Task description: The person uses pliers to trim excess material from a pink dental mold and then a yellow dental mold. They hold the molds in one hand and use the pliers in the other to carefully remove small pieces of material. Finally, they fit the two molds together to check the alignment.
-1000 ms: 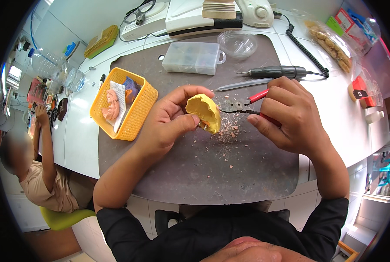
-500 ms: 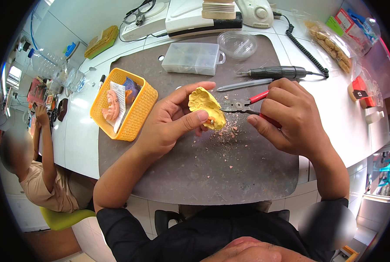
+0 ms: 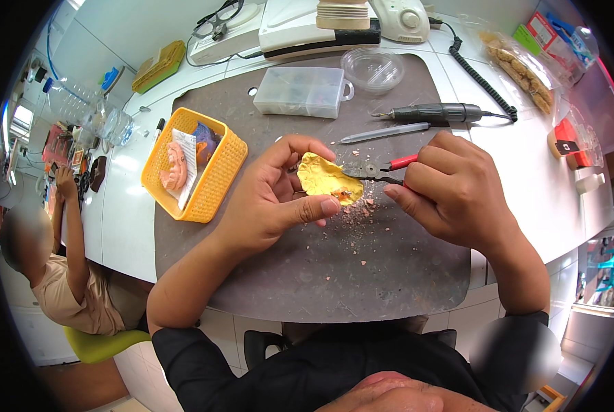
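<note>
A yellow plaster dental cast [image 3: 321, 177] is pinched between the thumb and fingers of my left hand [image 3: 262, 196]. A small orange and metallic patch shows low on its right side. My right hand [image 3: 455, 189] is wrapped round the red handles of a pair of pliers [image 3: 370, 171]. The pliers' jaws meet the cast's right edge; whether they grip it I cannot tell. Beneath the cast, pinkish crumbs [image 3: 355, 223] lie scattered over the dark grey mat [image 3: 307, 281].
A yellow basket [image 3: 214, 189] with a pink dental model stands left. Behind my hands are a clear plastic case [image 3: 299, 91], a round clear lid [image 3: 372, 70], a grey pen-like tool [image 3: 384, 133] and a corded black handpiece [image 3: 434, 112]. Another person [image 3: 73, 275] sits at far left.
The cast has turned in my left hand and tilted, and its inner face shows more. The pliers have shifted slightly with my right hand, their jaws still at the cast's edge.
</note>
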